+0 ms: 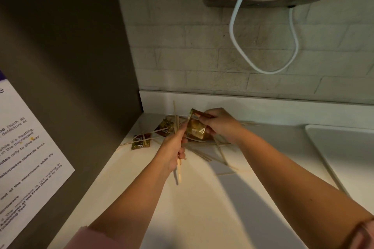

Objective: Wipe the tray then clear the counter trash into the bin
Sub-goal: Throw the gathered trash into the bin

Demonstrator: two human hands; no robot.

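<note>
Now, left hand (175, 148): we clamp sticks (179, 170), bundling trash
Right hand (221, 125): we pinch a sauce packet (196, 130) for binning

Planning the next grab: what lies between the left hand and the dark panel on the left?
Head view: sauce packets and loose wooden sticks lie there on the counter.

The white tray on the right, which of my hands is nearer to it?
Right. The right hand, holding a packet, is left of the tray; the left hand, gripping wooden sticks, is farther left of it.
</note>
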